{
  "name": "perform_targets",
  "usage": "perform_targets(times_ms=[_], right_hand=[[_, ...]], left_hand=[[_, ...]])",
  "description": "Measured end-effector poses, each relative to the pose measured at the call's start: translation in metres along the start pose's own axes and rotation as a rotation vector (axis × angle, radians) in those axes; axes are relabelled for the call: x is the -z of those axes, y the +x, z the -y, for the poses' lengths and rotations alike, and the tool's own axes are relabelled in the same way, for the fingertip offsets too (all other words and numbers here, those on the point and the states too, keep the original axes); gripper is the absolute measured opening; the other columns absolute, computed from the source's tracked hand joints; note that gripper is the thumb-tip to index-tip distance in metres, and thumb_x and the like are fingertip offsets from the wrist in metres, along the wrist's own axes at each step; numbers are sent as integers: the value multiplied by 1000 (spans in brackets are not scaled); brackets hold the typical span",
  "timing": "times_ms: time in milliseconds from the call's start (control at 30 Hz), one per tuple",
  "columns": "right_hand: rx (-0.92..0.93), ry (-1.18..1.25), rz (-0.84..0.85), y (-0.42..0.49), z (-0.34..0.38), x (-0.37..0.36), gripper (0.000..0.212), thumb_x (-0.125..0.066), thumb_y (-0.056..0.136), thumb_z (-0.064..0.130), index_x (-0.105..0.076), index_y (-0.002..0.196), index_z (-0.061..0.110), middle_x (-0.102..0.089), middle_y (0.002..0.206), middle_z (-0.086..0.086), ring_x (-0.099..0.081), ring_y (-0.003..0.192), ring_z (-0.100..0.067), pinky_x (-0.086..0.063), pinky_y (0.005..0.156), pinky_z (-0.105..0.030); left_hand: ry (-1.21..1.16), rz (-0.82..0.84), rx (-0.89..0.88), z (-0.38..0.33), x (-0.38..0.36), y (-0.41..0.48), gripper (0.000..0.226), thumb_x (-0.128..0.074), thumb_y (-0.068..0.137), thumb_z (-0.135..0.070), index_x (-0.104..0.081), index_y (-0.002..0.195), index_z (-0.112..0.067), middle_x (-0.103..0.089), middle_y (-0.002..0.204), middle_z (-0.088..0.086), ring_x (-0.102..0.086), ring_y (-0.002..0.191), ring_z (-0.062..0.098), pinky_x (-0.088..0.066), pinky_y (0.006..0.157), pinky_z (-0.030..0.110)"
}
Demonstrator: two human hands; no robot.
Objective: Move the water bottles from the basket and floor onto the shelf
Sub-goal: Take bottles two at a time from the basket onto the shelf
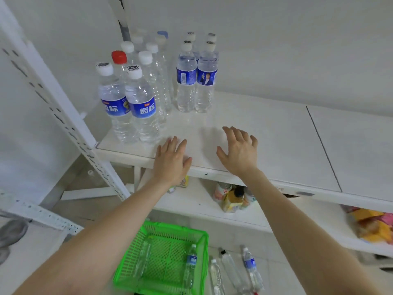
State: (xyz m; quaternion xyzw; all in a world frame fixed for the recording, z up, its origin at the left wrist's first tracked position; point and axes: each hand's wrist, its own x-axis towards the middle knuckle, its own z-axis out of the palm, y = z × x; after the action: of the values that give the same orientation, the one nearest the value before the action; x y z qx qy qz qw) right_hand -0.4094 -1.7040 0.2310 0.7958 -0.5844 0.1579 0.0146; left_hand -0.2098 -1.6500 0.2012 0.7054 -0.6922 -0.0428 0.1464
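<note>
Bottom centre: green basket [176, 228] holds 2 bottles, 1 blue-labelled bottle [190, 265] and 1 clear bottle [143, 260]. Bottom right: 3 floor bottles [252, 267] lying down. Mid frame: left hand [170, 160] and right hand [239, 152] over front edge of shelf [265, 135], fingers spread, nothing held. Upper left: approx. a dozen shelf bottles [141, 103] upright. Est. status: majority done; 5 visible remain.

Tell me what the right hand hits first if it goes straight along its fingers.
Probably nothing soon: the right hand points over bare shelf, just right of the right-hand bottles, toward the back wall. Depth is unclear, so that clearance is uncertain.
</note>
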Motion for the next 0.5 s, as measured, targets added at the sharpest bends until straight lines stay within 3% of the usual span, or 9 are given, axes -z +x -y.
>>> perform_targets(times_ms=[133,333,500], right_hand=[[8,-32,-8,-46,10,2,60,-56,87,41,-46,140,15,-51,142,-12,-45,131,-34,-31,106,-58],[-12,-63,-3,-114,32,5,59,-51,87,43,-45,138,15,-50,143,-12,-43,133,-33,-28,107,-61],[-33,-42,-69,-181,59,5,57,-42,84,41,-51,133,13,-54,139,-12,-48,129,-34,-31,104,-61]], left_hand=[[85,18,-20,4,-4,-43,59,-46,97,-42,-32,149,-18,-26,158,14,-18,148,32,-17,116,57],[137,-22,-104,10,-4,-107,59,-46,90,-45,-47,139,-14,-45,146,20,-38,138,39,-28,106,65],[120,14,-123,21,-5,-173,61,-44,96,-45,-32,150,-19,-23,160,15,-14,149,33,-10,117,62]])
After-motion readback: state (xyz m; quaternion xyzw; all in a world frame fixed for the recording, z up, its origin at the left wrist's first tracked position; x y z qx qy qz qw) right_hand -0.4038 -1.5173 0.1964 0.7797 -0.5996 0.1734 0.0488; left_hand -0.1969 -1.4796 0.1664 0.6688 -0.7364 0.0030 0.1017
